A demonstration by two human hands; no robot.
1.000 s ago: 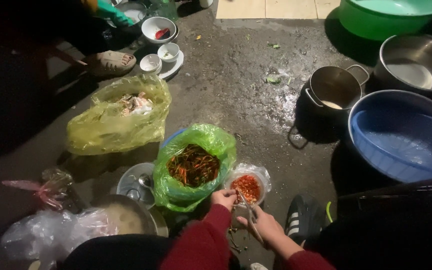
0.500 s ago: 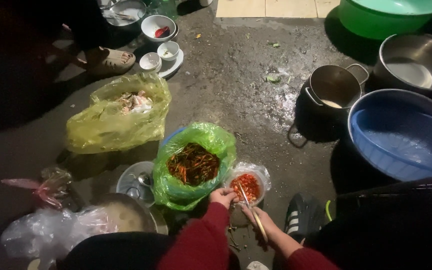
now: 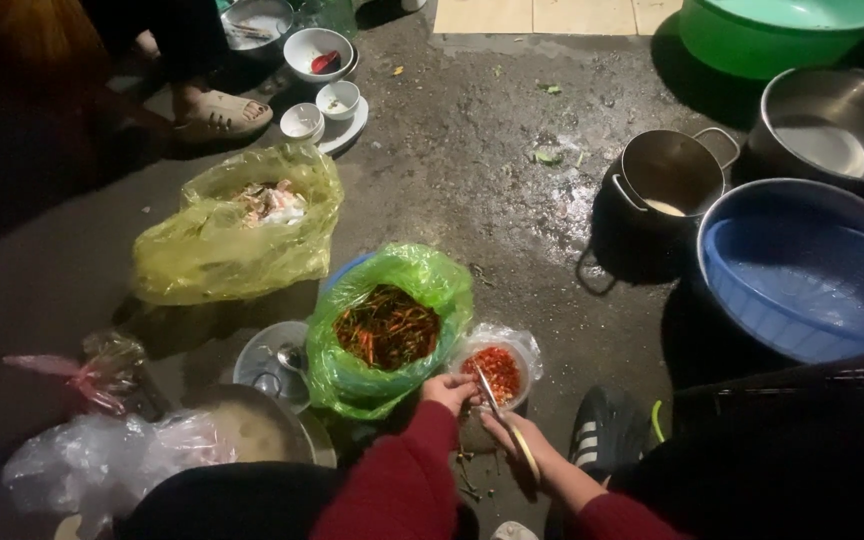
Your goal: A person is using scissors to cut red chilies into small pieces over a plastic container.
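Lower frame is dark: the red sleeves merge with a black lap, and what lies beneath the hands cannot be made out. The right hand (image 3: 520, 443) has its fingers curled tight around the handles of a pair of scissors (image 3: 500, 413), blades pointing into the small bowl (image 3: 497, 372); blade gap not discernible. The left hand (image 3: 449, 391) has fingertips pressed together at the bowl's near rim, pinching something too small to identify. The bowl, lined with clear plastic, holds chopped red chilli and sits on the wet floor (image 3: 472, 170) just right of the green bag (image 3: 389, 330), which holds whole chillies and stems. Left of it, a metal plate (image 3: 264, 368) with a spoon. Farther left, a yellow bag (image 3: 232, 225) of scraps. Right: blue basin (image 3: 802, 275), steel pot (image 3: 670, 175), steel bowl (image 3: 837, 125). Far edge: green tub (image 3: 782, 35), cut off.
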